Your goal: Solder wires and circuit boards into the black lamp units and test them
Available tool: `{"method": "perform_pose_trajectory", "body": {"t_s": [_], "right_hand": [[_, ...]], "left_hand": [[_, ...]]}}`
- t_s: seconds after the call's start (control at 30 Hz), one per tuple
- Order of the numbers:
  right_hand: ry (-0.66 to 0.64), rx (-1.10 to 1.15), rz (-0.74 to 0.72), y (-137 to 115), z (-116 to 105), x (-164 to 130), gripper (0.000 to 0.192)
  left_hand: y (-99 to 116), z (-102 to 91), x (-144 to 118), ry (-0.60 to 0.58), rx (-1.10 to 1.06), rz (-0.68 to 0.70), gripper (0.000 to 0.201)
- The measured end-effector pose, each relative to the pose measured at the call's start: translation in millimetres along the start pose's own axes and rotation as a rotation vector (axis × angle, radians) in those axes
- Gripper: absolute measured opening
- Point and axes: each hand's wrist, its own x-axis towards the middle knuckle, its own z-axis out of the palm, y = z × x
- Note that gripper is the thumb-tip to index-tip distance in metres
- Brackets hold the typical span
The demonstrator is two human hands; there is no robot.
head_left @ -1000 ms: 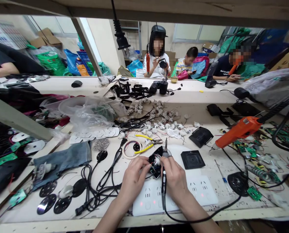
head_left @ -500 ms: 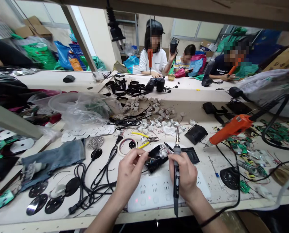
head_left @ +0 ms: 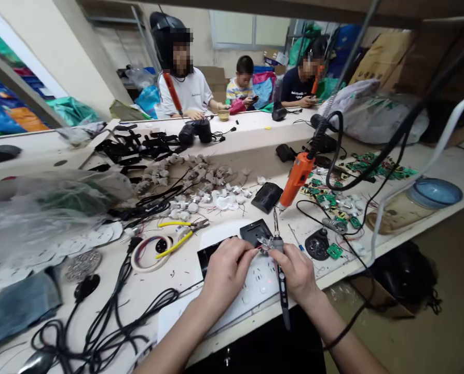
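RH (head_left: 297,270) has its fingers wrapped round a soldering iron (head_left: 282,285), closed up snug w/ no real gap, tip pointing up & away from the wearer, handle end hanging down near the front edge of the worktop (head_left: 201,337). LH (head_left: 229,265) is pinched pretty much closed, thumb against index, on a small wired part (head_left: 263,242) right btwn the two hands, bit blurry tbh so can't tell exactly what it is. RH thumb & index tips are right at that part too. All this is above a white power strip (head_left: 263,290), w/ a black panel (head_left: 203,255) half hidden behind LH & a square black cover (head_left: 251,229) just past the fingers. Off to the left: yellow-handled pliers (head_left: 182,244) lying over the edge of a tape roll (head_left: 148,267), then a tangle of black cable (head_left: 117,311). Further back there's a messy pile of small white parts (head_left: 206,195) and a black casing (head_left: 267,196), w/ an orange power driver (head_left: 297,179) hanging nose down next to it. Green circuit boards (head_left: 321,197) are heaped to the right, & a co-worker in a white tee (head_left: 189,93) sits across the worktop, hands low near the far edge
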Motion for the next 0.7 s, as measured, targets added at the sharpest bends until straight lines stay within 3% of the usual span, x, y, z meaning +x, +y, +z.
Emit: {"method": "perform_pose_trajectory", "body": {"t_s": [0.1, 0.17, 0.33, 0.47, 0.57, 0.7], "right_hand": [[0.000, -0.017, 0.003, 4.8, 0.3, -4.9, 0.022], [-0.001, -0.017, 0.007, 6.2, -0.4, -6.2, 0.022], [0.004, 0.022, 0.013, 6.6, -3.3, -8.3, 0.023], [0.010, 0.074, 0.013, 5.9, -2.5, -6.3, 0.024], [0.035, 0.103, 0.029, 5.6, 0.3, -4.4, 0.025], [0.042, 0.124, 0.047, 5.8, 2.7, -4.3, 0.026]], "left_hand": [[3.8, 8.4, 3.4, -0.023, 0.061, 0.051, 0.025], [2.4, 3.7, 5.4, -0.021, 0.063, 0.051, 0.024], [-23.0, -37.7, -3.8, 0.031, 0.053, -0.137, 0.022], [-37.3, -60.6, -27.9, -0.153, 0.100, -0.304, 0.018], [-34.8, -58.8, -43.4, -0.228, 0.184, -0.299, 0.012], [-30.5, -51.9, -51.5, -0.238, 0.226, -0.299, 0.010]]}}
